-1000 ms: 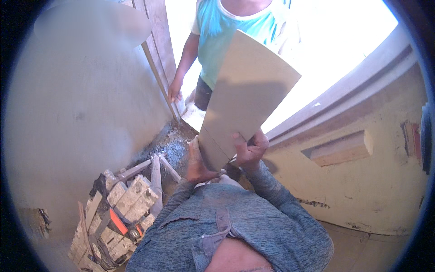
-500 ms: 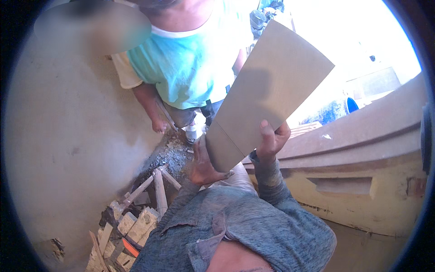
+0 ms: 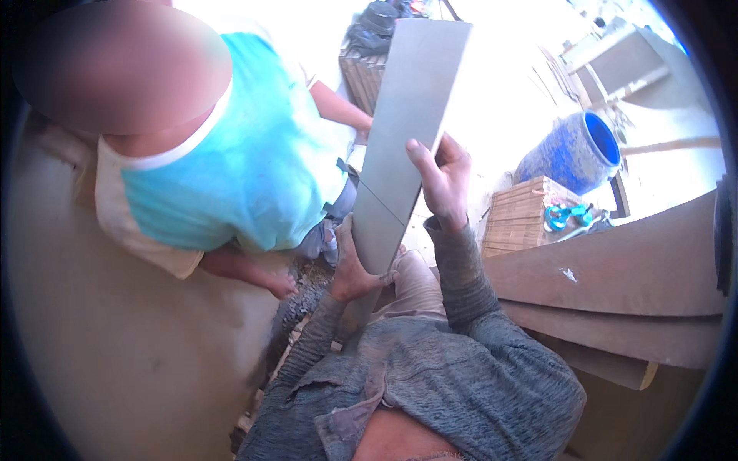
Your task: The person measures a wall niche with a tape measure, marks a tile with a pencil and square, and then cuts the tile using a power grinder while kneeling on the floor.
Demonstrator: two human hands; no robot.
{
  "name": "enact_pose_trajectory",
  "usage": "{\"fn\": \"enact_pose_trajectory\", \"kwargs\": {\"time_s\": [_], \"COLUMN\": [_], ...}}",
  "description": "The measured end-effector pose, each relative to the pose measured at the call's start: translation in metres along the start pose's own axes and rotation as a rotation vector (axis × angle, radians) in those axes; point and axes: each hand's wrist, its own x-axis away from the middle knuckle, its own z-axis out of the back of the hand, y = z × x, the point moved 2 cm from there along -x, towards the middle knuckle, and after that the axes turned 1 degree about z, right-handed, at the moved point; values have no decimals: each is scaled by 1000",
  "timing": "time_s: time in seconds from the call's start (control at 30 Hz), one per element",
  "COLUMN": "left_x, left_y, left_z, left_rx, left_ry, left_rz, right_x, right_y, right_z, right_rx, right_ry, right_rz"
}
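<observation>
A long, flat grey tile [image 3: 403, 115] slants upward in front of me, with a thin dark line drawn straight across its lower part. My left hand [image 3: 357, 265] is closed round the tile's lower end, thumb and fingers on opposite edges below the line. Higher up, my right hand [image 3: 442, 180] grips the right edge; its thumb lies on the face and its fingers go behind. The tile's back is hidden.
A person [image 3: 238, 146] in a turquoise shirt stands close at the left. Brown ledges [image 3: 600, 276] run along the right, near a stack of boards [image 3: 515, 211] with a turquoise tool [image 3: 565, 217] on it. Behind are a blue drum [image 3: 569, 154] and a black bag [image 3: 373, 31].
The tile has turned more edge-on and stands more upright, still in both hands. My view has swung to the right, and the person now appears nearer and larger.
</observation>
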Motion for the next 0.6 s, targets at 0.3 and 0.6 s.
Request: {"fn": "enact_pose_trajectory", "kwargs": {"time_s": [0.3, 0.6], "left_x": [-137, -249], "left_y": [-57, -56], "left_z": [-19, -43], "left_rx": [219, 585], "left_ry": [-63, -261], "left_rz": [81, 207], "right_x": [-138, -232], "right_y": [78, 79], "right_z": [21, 63], "right_rx": [381, 425], "right_ry": [59, -34], "right_rz": [-48, -151]}}
